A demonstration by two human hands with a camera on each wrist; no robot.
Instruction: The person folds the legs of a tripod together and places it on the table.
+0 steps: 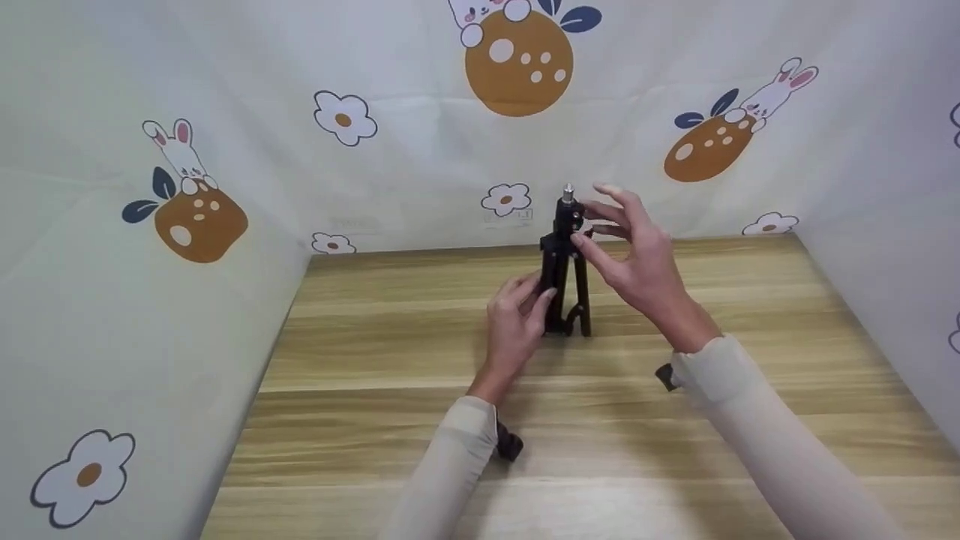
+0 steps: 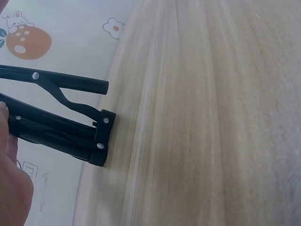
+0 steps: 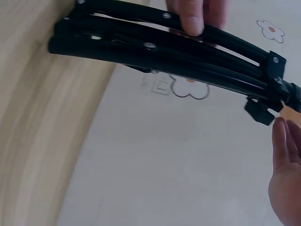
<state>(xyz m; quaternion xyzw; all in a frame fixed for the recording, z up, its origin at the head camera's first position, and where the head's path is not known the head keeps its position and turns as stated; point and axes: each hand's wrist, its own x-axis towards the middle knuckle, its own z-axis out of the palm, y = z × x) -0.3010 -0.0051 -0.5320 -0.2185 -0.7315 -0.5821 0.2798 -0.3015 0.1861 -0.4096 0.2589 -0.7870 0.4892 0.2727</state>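
A black tripod (image 1: 559, 281) with a silver screw tip (image 1: 568, 193) stands nearly upright towards the back of the wooden table, its legs folded close together. My left hand (image 1: 516, 319) grips the legs about midway, with the thumb on the near side; in the right wrist view its fingers (image 3: 192, 19) press on the black tubes. Beside the tripod's upper end is my right hand (image 1: 637, 255), fingers spread and gently bent. In the right wrist view, its fingertips (image 3: 279, 123) are close to the black knob (image 3: 259, 111), and any contact is hard to make out.
Wood-grain tabletop (image 1: 360, 360) spreads around the tripod. Pale cloth walls (image 1: 420, 150) printed with rabbits, oranges and flowers rise at the back and both sides. Black pieces (image 1: 510, 442) sit at the sleeve cuffs.
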